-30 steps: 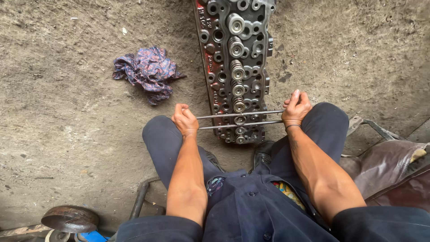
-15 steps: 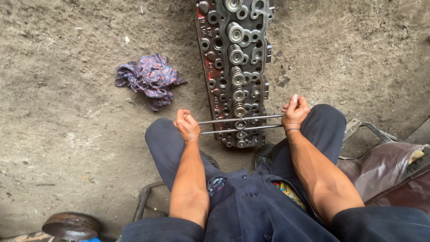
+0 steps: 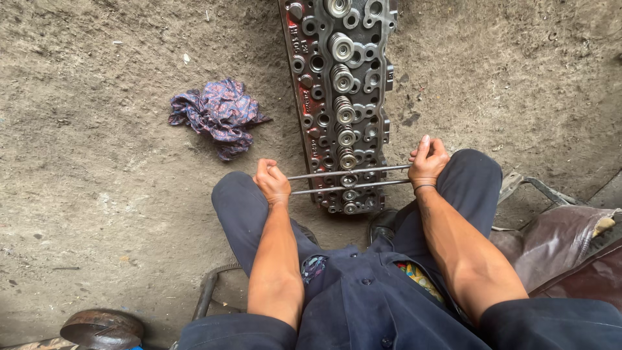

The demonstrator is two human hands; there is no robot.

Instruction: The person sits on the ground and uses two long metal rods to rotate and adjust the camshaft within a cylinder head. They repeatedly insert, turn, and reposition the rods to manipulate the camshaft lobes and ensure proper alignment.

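Observation:
A dark metal cylinder head [image 3: 340, 97] with a row of valve springs lies on the dirt floor between my knees. Two thin metal rods [image 3: 350, 180] run side by side across its near end. My left hand [image 3: 272, 183] grips the rods' left ends above my left knee. My right hand [image 3: 427, 162] grips their right ends above my right knee. Both forearms reach forward over my dark blue trousers.
A crumpled purple patterned rag [image 3: 217, 115] lies on the ground left of the cylinder head. A rusty round metal part [image 3: 100, 329] sits at the bottom left. A brown seat with a metal frame [image 3: 551, 240] is at my right.
The view has tilted slightly, so the cylinder head and rag sit a little lower in the picture. Both hands keep the same grip on the rods.

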